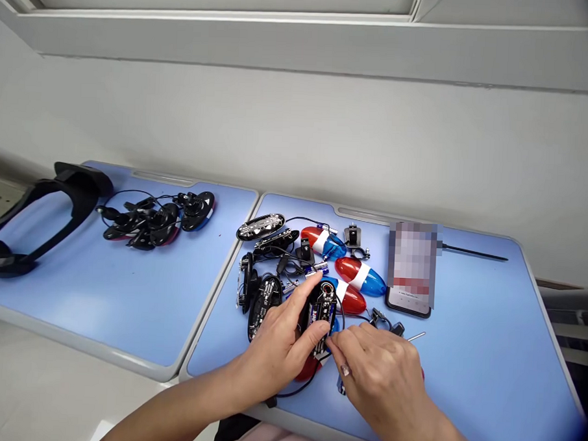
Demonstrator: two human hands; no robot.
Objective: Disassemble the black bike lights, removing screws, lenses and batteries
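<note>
My left hand grips a black oval bike light housing with its inside facing up, showing a circuit board and a battery. My right hand is closed, fingertips pinched at the housing's lower right edge; what lies between them is hidden. A thin black cable loops under the housing. Beneath my hands lie red-and-blue lens covers, one just right of the housing. A thin metal shaft shows beyond my right knuckles. Part of a battery is visible below my right fingers.
Several opened light housings lie left of my hands, with loose batteries and clamps. A phone and a black cable tie are at right. Assembled lights and a black frame occupy the left table.
</note>
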